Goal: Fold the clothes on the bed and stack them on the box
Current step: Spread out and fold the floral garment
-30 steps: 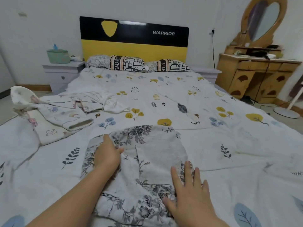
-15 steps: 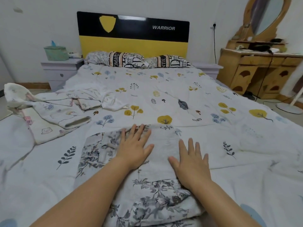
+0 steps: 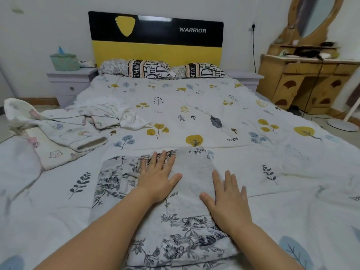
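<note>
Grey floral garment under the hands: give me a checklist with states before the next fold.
1. Left hand flat on the grey floral cotton garment: ok.
2. Right hand flat on it, fingers spread: ok.
3. Pale reverse-side panel smoothed: ok.
4. Garment fully folded: not ok, floral layers still spread left and near.
5. Heap of white cartoon-print clothes folded: not ok.
6. Box for stacking in view: cannot tell.

— What do you see beyond the work?

— I see a black and yellow headboard (image 3: 155,38) reading WARRIOR, with two printed pillows (image 3: 148,68) touching it. A grey nightstand (image 3: 71,80) on the left carries a green tissue box (image 3: 64,61).

— And right?

— A wooden desk (image 3: 311,75) with an oval mirror (image 3: 315,14), and a cable (image 3: 253,47) hanging from a wall socket.
</note>
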Demonstrator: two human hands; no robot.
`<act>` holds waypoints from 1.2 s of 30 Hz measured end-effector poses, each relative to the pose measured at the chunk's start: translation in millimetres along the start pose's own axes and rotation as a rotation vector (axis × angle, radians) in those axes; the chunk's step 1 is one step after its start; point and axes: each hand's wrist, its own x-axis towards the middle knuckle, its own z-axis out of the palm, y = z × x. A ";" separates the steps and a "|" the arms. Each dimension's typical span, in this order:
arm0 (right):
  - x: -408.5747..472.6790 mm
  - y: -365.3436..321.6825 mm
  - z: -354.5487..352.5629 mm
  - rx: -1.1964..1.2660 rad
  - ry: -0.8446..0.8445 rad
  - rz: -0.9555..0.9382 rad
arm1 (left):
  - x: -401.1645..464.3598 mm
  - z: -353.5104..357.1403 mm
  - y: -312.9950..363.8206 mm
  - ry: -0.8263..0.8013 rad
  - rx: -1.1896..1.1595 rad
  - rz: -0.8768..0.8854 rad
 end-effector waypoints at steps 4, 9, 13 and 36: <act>-34.3 -34.2 -7.9 -0.105 0.166 -0.198 | -34.7 -13.0 5.8 0.093 0.041 0.034; -63.7 -32.1 43.1 -0.184 -0.069 -0.320 | -67.7 16.3 -10.4 0.004 0.020 0.045; -61.0 -26.8 52.6 -0.217 -0.046 -0.342 | -70.6 24.3 -12.9 0.002 0.005 0.037; -6.9 19.3 -49.7 0.654 -0.376 0.400 | -79.4 -21.3 -28.3 0.036 0.157 -0.075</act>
